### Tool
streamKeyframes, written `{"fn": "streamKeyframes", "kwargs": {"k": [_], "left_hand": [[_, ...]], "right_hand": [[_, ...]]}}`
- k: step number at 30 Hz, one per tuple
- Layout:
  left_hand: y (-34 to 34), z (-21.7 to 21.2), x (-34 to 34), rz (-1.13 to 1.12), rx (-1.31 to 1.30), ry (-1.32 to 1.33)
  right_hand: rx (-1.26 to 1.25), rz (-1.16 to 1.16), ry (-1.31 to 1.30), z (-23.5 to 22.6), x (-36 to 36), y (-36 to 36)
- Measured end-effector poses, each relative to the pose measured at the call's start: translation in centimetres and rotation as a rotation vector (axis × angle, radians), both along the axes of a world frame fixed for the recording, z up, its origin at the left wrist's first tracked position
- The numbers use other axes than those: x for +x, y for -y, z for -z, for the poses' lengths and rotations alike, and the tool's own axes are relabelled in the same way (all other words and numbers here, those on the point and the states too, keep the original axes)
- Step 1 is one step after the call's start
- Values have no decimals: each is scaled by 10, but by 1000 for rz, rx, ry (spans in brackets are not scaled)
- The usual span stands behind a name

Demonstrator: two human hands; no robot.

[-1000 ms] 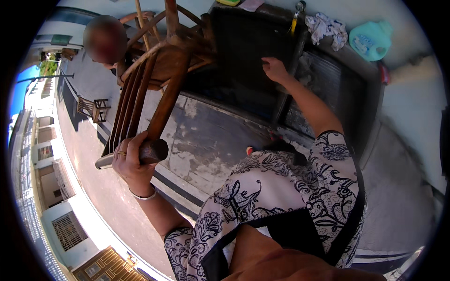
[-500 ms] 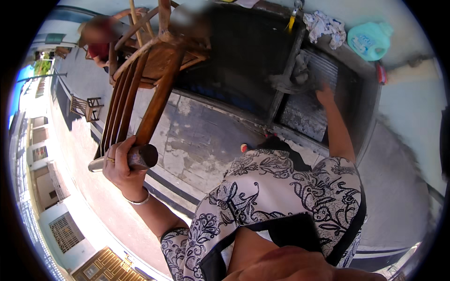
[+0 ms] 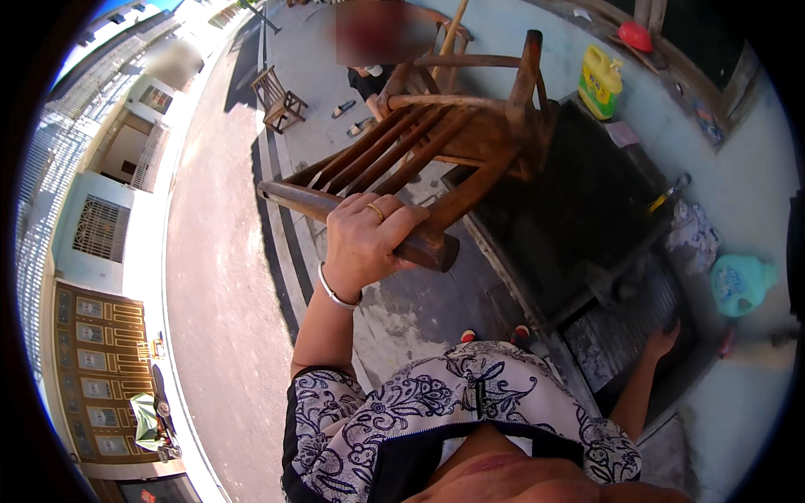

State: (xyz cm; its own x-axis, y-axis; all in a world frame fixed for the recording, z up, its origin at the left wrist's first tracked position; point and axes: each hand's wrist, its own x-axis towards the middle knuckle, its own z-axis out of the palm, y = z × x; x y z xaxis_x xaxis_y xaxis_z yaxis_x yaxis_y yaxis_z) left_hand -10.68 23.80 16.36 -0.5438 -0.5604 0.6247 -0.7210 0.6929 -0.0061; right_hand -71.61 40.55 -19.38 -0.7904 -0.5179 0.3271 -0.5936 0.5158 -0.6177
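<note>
The left hand (image 3: 362,239) was clenched around the top rail of the wooden chair (image 3: 436,147), held tilted at centre frame. The right hand (image 3: 662,342), fingers seemingly spread, rested on the dark metal grate (image 3: 620,323) at right. A firm, balanced grip mattered.

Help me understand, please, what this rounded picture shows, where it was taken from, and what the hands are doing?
There is no machine here: a person wears a wide fisheye camera on the head, looking down, so straight edges bend. The left hand has its grip closed around the top rail of a dark wooden chair, lifted and tipped on its side. The right hand rests on a dark metal grate low at the right. On the concrete lie a yellow jug, a teal bottle and a second small chair.
</note>
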Motion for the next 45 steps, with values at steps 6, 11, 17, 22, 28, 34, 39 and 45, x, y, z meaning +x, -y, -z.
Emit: {"fn": "streamKeyframes", "kwargs": {"k": [6,11,17,22,28,34,39,45], "left_hand": [[2,2,-3,-26,9,-7],[-2,1,-2,-39,38,29],[0,-2,0,-64,67,22],[-1,1,3,-112,57,16],[9,6,-3,-64,35,8],[3,1,-8,-55,49,25],[-1,2,-7,-20,28,55],[-4,-6,4,-33,70,22]], "right_hand": [[-251,-587,204,-95,134,133],[102,-801,-9,-32,204,203],[729,-612,25,33,220,226],[170,-562,690,-18,240,265],[-628,-857,913,-130,312,301],[-901,-977,423,-179,390,303],[-825,-741,344,-134,369,343],[-930,-915,583,-166,405,280]]}}
